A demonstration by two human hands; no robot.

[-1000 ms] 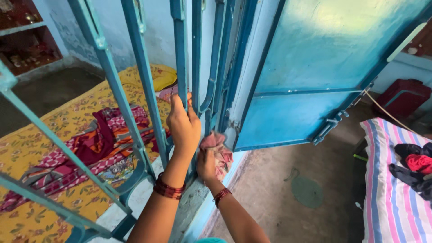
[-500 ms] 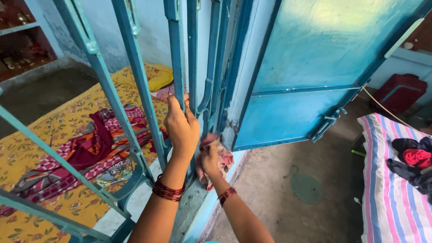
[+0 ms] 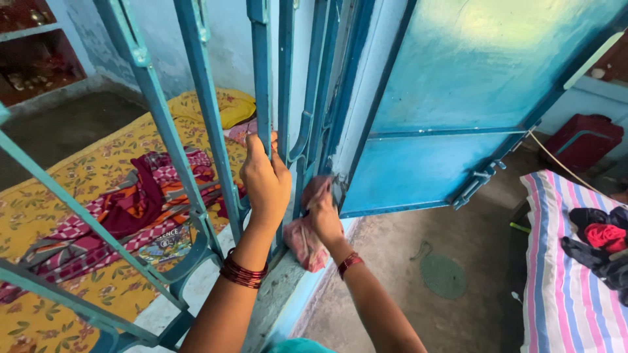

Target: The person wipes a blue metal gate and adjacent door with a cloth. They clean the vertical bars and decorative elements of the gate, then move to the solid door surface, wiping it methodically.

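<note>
Right hand [image 3: 324, 212] clenched on a pink rag [image 3: 305, 236], pressing its upper bunch against the lower frame of the blue window grille [image 3: 313, 140], close by the corner of the open blue shutter [image 3: 451, 111]. Loose end of the rag hanging down below the wrist, toward the pale sill [image 3: 278, 287]. Dark red bangles on that wrist.

Left hand [image 3: 265, 180] wrapped tight around an upright grille bar [image 3: 261, 85], just left of the right hand and a little higher, knuckles facing the camera. A stack of dark red bangles lower on that forearm too.

Relation that matters: rag lying right of and below the left hand, already in the right hand's grasp, so the right hand nearer to the frame being rubbed. Long axis of the bars running near-to-far upward in view, slightly tilted; rag hanging roughly along the same line, so any stroke runs up or down the metal.

Farther left, through the bars, a bed with a yellow flowered sheet [image 3: 72, 189] and a heap of red and pink patterned cloth [image 3: 137, 202] on it. Far left, dim shelves [image 3: 36, 55] against the wall. Right of the shutter, bare grey floor [image 3: 418, 261] with a round green patch. At the right edge, a striped mattress [image 3: 562, 274] carrying dark and red clothes [image 3: 602, 238], and a dark red case [image 3: 582, 140] beyond it.
</note>
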